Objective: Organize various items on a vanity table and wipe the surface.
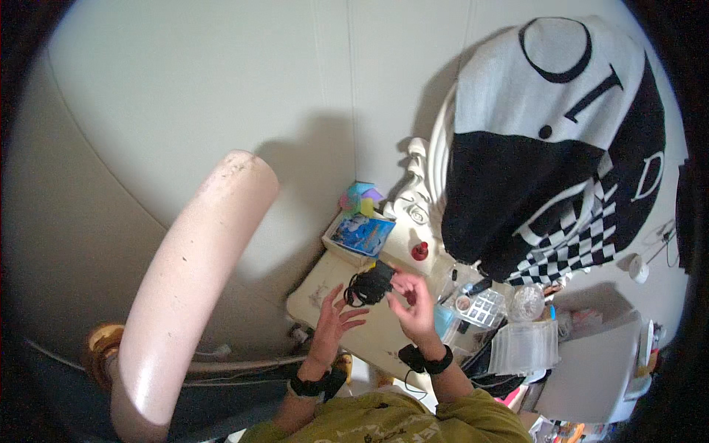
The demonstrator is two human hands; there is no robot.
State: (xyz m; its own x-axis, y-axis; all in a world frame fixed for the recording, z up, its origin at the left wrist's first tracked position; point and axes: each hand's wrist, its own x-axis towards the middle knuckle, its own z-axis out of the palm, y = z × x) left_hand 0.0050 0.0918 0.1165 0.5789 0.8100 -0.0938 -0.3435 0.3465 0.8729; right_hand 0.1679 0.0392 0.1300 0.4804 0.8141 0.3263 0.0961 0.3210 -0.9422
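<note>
Over the cream dresser top (314,284), a bundle of coiled black cable (368,288) is held up, with a blocky black part at its upper end. My right hand (415,304) grips it from the right, thumb and fingers at its edge. My left hand (336,323) is just below and to the left of the coil, palm turned up and fingers spread; it may touch a loop, which I cannot tell. Black bands with small boxes sit on both my wrists.
A box with a blue picture (362,235) stands at the back, near a small red bottle (419,251). To the right are a clear compartment tray (484,306) and a translucent ribbed container (524,347). A black-and-white cloth (546,133) drapes over a white frame. A large pale curved cylinder (196,288) rises at left.
</note>
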